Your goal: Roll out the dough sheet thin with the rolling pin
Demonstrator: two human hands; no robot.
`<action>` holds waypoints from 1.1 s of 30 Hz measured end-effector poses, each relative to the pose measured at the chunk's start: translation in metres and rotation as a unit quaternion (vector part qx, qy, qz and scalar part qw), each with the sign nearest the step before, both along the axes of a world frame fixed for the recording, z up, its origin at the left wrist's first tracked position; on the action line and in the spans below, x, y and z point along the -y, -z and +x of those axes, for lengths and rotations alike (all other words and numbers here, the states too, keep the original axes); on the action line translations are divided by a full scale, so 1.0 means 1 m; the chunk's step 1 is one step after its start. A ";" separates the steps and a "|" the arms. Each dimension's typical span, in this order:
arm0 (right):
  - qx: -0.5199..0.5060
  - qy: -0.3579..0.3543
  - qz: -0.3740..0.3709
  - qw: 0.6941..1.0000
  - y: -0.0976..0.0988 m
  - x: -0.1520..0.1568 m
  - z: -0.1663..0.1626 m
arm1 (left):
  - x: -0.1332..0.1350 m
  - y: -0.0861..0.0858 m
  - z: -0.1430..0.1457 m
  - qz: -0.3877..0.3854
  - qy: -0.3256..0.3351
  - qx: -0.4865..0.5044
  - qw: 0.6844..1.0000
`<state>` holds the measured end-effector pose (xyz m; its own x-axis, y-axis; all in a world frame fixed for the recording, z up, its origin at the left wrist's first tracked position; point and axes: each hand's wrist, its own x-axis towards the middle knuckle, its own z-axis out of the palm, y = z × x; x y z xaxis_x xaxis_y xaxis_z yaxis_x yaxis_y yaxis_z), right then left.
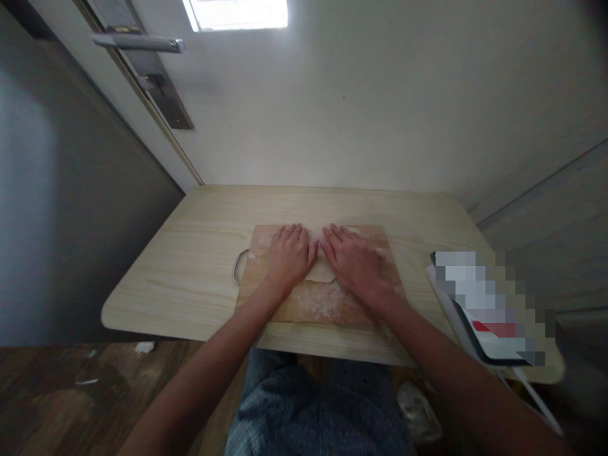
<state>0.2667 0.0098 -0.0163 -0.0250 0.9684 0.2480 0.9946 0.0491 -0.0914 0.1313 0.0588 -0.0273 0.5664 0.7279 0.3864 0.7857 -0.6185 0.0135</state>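
A flattened piece of pale dough (322,271) lies on a wooden cutting board (285,310) dusted with flour. My left hand (289,253) rests palm down on the dough's left side, fingers stretched forward. On the other side my right hand (351,256) also lies flat on it, fingers extended. The two thumbs nearly meet over the middle of the dough. Much of the dough is hidden beneath both palms. Loose flour (323,301) is scattered over the near part of the board. A metal handle (236,267) sticks out from the board's left edge.
The board sits on a light wooden table (190,266) against a white door (361,126) with a lever handle (137,43). At the right, a device with a partly pixelated screen (498,347) lies by a white cable (539,399). A clear plastic-looking item (418,411) is below the table.
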 end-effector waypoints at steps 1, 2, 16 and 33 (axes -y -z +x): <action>-0.002 0.007 -0.006 1.000 -0.001 -0.005 0.001 | -0.004 -0.001 0.003 -0.004 -0.005 0.001 1.000; -0.003 0.015 -0.015 1.000 -0.002 -0.011 0.002 | -0.009 -0.003 0.007 -0.008 -0.012 0.000 1.000; -0.027 0.073 -0.106 0.991 -0.017 -0.065 0.020 | -0.050 -0.023 0.032 -0.104 -0.098 -0.040 0.989; 0.000 0.050 -0.027 0.998 -0.009 -0.020 0.001 | -0.009 -0.010 0.016 -0.009 -0.061 -0.010 0.998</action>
<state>0.2676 0.0293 -0.0076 0.0727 0.9780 0.1955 0.9943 -0.0556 -0.0915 0.1472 0.0677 -0.0171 0.4808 0.7990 0.3612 0.8552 -0.5182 0.0077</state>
